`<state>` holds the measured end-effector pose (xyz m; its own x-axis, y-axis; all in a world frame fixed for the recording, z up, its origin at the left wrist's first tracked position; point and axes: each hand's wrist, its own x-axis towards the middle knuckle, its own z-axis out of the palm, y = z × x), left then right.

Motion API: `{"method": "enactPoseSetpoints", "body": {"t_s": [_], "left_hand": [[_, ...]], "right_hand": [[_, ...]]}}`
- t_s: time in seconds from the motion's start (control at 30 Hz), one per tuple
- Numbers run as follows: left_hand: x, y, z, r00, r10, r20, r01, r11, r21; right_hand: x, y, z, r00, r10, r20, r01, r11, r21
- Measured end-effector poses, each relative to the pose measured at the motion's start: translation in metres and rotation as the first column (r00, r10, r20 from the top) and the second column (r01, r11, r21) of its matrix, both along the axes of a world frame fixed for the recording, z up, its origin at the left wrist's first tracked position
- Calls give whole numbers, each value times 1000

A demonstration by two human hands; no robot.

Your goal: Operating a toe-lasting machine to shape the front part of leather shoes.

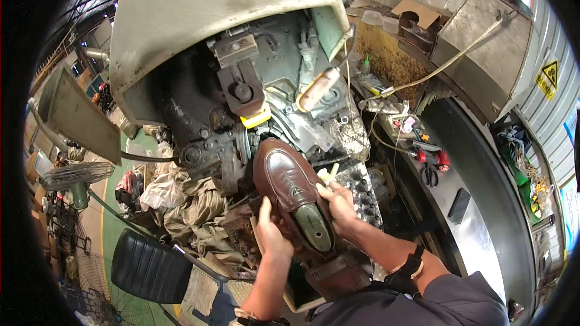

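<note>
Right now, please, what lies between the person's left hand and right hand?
In the head view, a brown shoe lies between the left hand and the right hand, with a green form inside its opening.

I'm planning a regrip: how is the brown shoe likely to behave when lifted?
The brown shoe should feel stiff and perhaps heavy for its size, since a green last-like form fills its opening. Its shiny upper looks smooth, so it may slip.

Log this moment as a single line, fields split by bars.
brown shoe: toe toward machine | left hand: on shoe's left side | right hand: on shoe's right side | green form: inside shoe
</note>
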<state>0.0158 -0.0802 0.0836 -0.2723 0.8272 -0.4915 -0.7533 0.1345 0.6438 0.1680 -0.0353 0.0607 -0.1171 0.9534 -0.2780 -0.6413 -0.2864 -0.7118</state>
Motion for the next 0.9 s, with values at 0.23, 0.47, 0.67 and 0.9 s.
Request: {"method": "enactPoseSetpoints", "body": {"t_s": [0.23, 0.47, 0.67, 0.9], "left_hand": [[-3, 31, -12, 992, 64, 110, -65, 998, 6], [-8, 49, -8, 977, 101, 188, -93, 994, -47], [-8, 51, -18, 977, 85, 197, -79, 996, -39], [-8, 63, -58, 967, 125, 224, -151, 983, 105]], "right_hand": [[-29, 29, -12, 996, -74, -54, 72, 997, -41], [-36, 45, -13, 992, -67, -105, 61, 996, -66], [-34, 49, -16, 989, -39, -143, 29, 997, -68], [-32, 57, -30, 984, -13, -178, -1, 997, -75]]}}
